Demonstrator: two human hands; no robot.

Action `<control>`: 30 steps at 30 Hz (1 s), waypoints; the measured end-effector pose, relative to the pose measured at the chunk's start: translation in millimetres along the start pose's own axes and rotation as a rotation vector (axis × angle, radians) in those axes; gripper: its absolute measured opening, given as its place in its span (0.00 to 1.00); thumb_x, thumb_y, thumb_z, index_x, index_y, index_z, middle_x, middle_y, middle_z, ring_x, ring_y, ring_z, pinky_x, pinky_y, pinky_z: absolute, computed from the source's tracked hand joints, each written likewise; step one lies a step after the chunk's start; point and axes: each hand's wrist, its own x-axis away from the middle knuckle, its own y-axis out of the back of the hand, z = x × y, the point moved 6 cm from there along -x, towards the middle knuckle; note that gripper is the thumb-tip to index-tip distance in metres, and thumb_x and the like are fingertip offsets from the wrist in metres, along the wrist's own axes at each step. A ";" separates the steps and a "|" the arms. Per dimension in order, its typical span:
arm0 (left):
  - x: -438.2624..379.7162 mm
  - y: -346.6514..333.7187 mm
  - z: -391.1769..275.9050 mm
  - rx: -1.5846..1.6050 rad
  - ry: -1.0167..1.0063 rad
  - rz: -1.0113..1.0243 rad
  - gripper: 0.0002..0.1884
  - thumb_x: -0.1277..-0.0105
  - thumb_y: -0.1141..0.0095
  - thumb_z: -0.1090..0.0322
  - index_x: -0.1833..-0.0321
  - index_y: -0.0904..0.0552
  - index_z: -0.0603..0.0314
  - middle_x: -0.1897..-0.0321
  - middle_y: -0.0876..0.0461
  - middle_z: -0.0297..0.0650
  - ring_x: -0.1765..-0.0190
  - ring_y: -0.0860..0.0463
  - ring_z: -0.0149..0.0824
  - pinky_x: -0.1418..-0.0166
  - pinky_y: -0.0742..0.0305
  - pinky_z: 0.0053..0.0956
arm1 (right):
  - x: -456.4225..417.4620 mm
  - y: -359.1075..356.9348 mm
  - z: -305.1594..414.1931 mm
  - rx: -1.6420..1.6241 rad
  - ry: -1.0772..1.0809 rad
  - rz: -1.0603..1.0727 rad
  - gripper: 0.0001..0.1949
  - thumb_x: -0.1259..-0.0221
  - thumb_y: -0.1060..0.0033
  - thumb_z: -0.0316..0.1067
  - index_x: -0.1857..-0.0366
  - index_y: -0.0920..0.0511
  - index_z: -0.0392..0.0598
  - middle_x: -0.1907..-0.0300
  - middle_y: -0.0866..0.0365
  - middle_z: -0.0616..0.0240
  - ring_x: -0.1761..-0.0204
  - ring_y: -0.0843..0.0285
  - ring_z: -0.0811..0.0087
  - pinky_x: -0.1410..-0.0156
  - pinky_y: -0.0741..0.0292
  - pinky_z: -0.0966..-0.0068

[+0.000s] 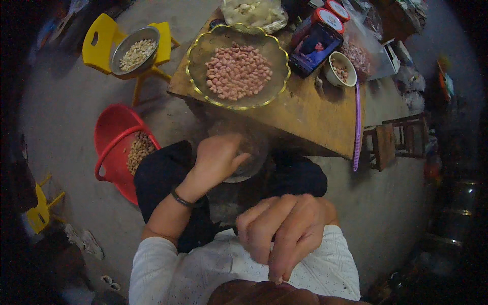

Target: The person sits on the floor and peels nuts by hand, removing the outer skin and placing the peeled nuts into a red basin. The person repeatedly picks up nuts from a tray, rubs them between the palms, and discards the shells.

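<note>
My left hand (219, 156), with a dark band on its wrist, reaches over a dull, see-through container (246, 176) between my knees. Its fingertips are blurred and hidden, so what they touch cannot be told. Close to my chin, my right hand (286, 232) has its fingertips pinched together around a small pale bit (280, 281), too small to name. Ahead, a clear scalloped bowl with a gold rim (190, 82) stands on the wooden table (309, 122). Shelled pink-skinned peanuts (240, 72) cover its bottom.
Unshelled peanuts (139, 152) lie in a red plastic basket (110, 131) by my left knee. A metal bowl (116, 63) of pale pieces sits on a yellow stool (97, 45). The table also bears a phone (314, 47), a small cup (352, 78) and a purple strip (357, 126).
</note>
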 end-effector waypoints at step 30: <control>23.5 113.9 16.0 0.054 0.170 -0.141 0.11 0.35 0.45 0.65 0.70 0.19 0.66 0.74 0.19 0.49 0.70 0.19 0.49 0.63 0.25 0.37 | 65.8 127.2 -77.8 1.146 -0.952 -0.048 0.19 0.41 0.40 0.47 0.80 0.19 0.41 0.79 0.20 0.53 0.75 0.21 0.54 0.66 0.25 0.64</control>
